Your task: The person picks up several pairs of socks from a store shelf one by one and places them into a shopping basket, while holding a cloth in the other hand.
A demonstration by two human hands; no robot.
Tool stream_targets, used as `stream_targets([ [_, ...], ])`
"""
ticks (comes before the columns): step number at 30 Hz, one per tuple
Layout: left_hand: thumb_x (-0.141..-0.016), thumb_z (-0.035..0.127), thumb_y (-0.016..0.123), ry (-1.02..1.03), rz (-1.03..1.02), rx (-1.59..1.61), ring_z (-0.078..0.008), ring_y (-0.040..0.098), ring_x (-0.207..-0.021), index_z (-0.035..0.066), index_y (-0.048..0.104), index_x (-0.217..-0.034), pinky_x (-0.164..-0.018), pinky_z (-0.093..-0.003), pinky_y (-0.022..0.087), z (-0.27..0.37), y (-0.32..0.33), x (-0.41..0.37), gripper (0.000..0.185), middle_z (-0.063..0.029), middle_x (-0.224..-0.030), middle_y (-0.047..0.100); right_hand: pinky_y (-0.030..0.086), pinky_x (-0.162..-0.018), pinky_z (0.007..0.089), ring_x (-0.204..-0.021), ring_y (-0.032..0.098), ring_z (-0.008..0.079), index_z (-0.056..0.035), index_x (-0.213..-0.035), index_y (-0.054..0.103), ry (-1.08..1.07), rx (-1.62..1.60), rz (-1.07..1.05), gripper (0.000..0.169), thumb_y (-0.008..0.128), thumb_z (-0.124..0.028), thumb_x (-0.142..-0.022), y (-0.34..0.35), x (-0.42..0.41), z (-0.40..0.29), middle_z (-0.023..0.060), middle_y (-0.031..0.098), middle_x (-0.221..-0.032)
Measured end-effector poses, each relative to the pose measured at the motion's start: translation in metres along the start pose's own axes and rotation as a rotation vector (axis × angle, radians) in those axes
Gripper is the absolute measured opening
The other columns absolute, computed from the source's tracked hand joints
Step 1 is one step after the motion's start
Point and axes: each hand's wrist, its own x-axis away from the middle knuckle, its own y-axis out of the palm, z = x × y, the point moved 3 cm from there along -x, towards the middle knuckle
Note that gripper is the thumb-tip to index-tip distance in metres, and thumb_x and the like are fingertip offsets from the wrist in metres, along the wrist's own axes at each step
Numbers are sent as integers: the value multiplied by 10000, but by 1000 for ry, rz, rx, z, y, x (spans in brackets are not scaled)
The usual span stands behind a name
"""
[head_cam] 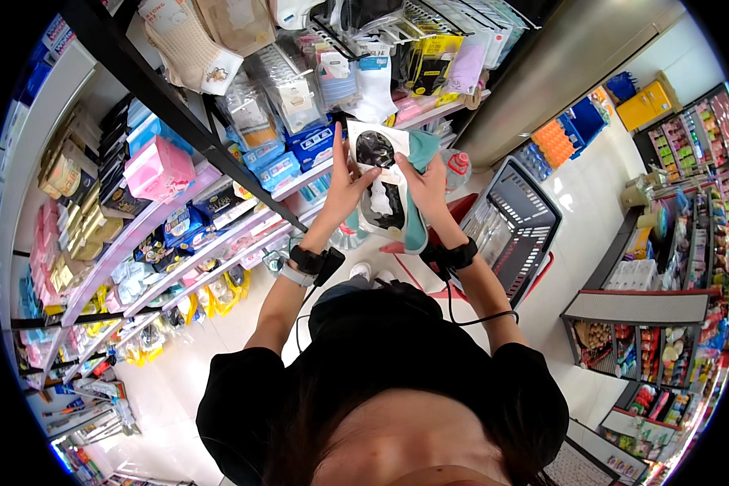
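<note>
A pair of teal socks (424,149) on a white and black printed card (384,203) is held upright in front of my chest. My right hand (425,182) grips its right edge, thumb over the front of the card. On the left side, my left hand (347,185) rests its thumb on the card's front, with the index finger stretched up along the edge. The rest of its fingers are partly hidden behind the card. Just beyond the card hang packed white socks (373,85) and other sock packs (294,91) on the rack.
To the right stands a grey shopping basket (522,212) with clear packaging in it, beside a metal pillar (522,91). A large clear bottle (458,167) stands behind my right hand. Stocked shelves (188,255) and a black post (219,149) are on the left.
</note>
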Motion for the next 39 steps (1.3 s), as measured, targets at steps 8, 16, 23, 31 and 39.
stream_targets([
  [8,-886,57,522,-124,-427,12,-105,227,-1252,188,-51,-1435,-881,-241,372,7,-1,3,804,-4,-1501,-41,418,-885,279,-1061,502,143,-10,-1328,319,625,-664,-280,581,500,-362,-901,2,16,-4,88,485,-1219],
  [16,-870,89,553,-55,-496,-12,-118,308,-1182,193,-20,-1441,-879,-248,375,11,-12,3,815,-74,-1485,114,391,-894,279,-1038,484,146,-5,-1278,379,588,-582,-384,533,577,-120,-797,1,15,15,73,482,-1193],
  [23,-855,98,589,-199,-438,51,-104,453,-1035,174,-19,-1440,-850,-240,405,-13,-21,8,847,-79,-1332,384,440,-733,229,-839,539,83,15,-1089,534,330,-339,-267,301,584,-58,-801,-4,12,5,17,599,-935],
  [31,-856,208,615,-310,-374,38,-79,566,-825,-7,602,-1054,-702,-231,470,-35,-15,29,292,-36,-921,633,457,-713,224,-801,569,83,24,-1010,592,179,-158,-9,252,661,2,-768,-22,10,-7,34,634,-903],
  [39,-863,224,600,-333,-229,6,-67,567,-760,-25,600,-1021,-671,-238,466,-34,-9,35,295,-31,-860,643,430,-663,212,-725,524,62,20,-968,603,122,-31,18,216,665,-93,-796,-33,16,17,14,611,-814],
])
